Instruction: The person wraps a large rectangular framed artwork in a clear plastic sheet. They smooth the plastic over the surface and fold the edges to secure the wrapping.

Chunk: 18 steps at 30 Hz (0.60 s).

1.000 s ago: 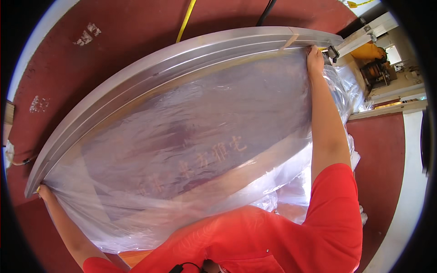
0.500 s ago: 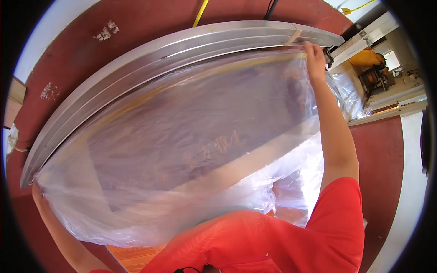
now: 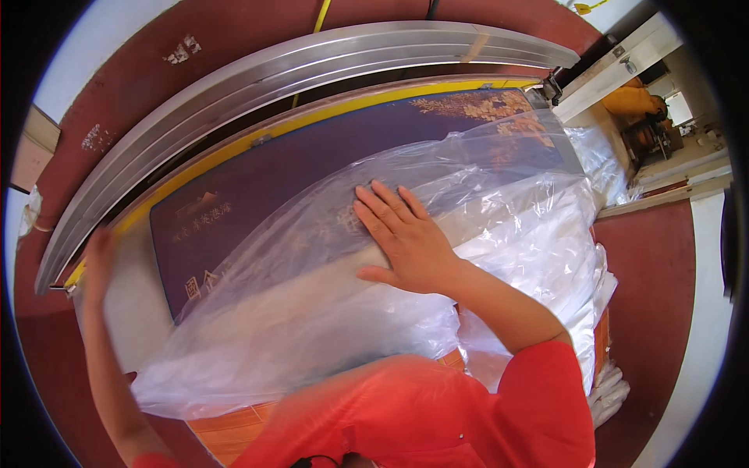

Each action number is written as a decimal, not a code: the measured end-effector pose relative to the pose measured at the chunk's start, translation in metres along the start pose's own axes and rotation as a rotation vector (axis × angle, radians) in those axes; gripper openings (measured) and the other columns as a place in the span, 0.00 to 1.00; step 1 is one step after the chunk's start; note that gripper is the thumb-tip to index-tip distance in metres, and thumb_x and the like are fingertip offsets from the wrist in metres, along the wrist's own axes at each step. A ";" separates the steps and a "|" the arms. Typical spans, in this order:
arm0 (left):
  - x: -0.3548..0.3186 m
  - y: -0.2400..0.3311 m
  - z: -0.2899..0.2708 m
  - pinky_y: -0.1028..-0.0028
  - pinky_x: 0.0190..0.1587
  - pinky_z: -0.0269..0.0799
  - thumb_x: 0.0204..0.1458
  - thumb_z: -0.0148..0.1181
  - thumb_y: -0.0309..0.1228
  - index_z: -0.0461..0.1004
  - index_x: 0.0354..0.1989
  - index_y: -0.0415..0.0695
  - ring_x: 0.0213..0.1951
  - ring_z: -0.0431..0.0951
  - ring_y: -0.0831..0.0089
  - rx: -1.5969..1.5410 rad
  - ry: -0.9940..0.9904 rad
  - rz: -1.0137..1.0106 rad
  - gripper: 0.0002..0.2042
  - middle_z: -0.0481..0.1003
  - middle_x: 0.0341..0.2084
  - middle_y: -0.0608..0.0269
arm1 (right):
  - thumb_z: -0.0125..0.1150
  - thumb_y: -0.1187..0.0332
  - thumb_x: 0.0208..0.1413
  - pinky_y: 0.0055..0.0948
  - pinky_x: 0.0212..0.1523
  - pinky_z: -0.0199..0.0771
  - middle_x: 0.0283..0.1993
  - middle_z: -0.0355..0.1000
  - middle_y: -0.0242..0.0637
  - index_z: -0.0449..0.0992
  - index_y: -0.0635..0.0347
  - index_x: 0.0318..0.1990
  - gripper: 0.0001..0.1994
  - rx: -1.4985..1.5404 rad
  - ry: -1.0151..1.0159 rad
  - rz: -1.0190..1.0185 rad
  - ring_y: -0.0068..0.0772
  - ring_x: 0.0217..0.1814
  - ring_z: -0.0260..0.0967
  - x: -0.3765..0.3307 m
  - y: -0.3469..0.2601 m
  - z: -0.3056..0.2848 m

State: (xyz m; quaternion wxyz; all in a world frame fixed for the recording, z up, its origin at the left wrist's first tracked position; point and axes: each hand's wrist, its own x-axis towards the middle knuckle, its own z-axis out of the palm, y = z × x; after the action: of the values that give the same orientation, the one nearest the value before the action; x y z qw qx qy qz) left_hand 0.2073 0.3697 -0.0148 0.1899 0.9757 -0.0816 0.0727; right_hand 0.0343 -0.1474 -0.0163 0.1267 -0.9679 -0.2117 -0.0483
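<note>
A clear plastic sheet lies over the near part of a long dark purple printed panel, whose far edge is bare. The panel carries golden lettering and a leafy golden pattern at the right. My right hand is open over the sheet, with its fingers spread. At the panel's left end, my left hand is near the yellow strip that runs along the far edge. It is smeared by motion, so its fingers cannot be read.
Behind the panel runs a long silvery metal rail, in front of a dark red surface. Crumpled plastic lies past the right end, beside a white frame. Orange-brown flooring shows near my body.
The plastic sheet has come off the panel's far edge toward me, baring the yellow strip and purple print. My right hand has let go of the sheet's far right corner and moved nearer.
</note>
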 end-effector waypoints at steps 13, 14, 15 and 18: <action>0.065 0.440 0.209 0.69 0.31 0.61 0.39 0.52 0.44 0.73 0.21 0.46 0.27 0.71 0.71 -0.368 -0.526 0.334 0.14 0.72 0.20 0.66 | 0.59 0.51 0.35 0.44 0.58 0.35 0.59 0.47 0.43 0.54 0.66 0.53 0.39 0.000 0.203 0.319 0.43 0.62 0.40 -0.079 0.029 0.002; 0.067 0.448 0.213 0.73 0.28 0.61 0.40 0.53 0.42 0.73 0.21 0.43 0.24 0.69 0.74 -0.419 -0.565 0.351 0.14 0.71 0.18 0.64 | 0.59 0.50 0.35 0.44 0.58 0.35 0.59 0.47 0.43 0.53 0.66 0.53 0.39 0.003 0.191 0.319 0.43 0.63 0.39 -0.082 0.028 0.003; 0.069 0.457 0.213 0.77 0.25 0.61 0.40 0.54 0.40 0.72 0.21 0.40 0.21 0.67 0.77 -0.468 -0.601 0.367 0.14 0.70 0.16 0.63 | 0.58 0.50 0.36 0.43 0.58 0.35 0.59 0.47 0.42 0.54 0.66 0.53 0.39 0.005 0.195 0.322 0.41 0.63 0.39 -0.083 0.026 0.002; 0.072 0.496 0.225 0.70 0.31 0.61 0.38 0.54 0.45 0.74 0.25 0.48 0.28 0.71 0.71 -0.296 -0.535 0.302 0.14 0.73 0.21 0.66 | 0.57 0.49 0.37 0.42 0.59 0.36 0.59 0.48 0.41 0.56 0.65 0.52 0.37 0.010 0.217 0.329 0.37 0.63 0.39 -0.081 0.026 0.003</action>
State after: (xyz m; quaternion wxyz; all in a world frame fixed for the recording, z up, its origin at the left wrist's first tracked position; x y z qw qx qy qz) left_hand 0.2102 -0.1795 -0.0310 0.2883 0.8990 -0.2818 -0.1710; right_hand -0.0283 -0.2022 -0.0367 0.1596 -0.9779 -0.0362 -0.1297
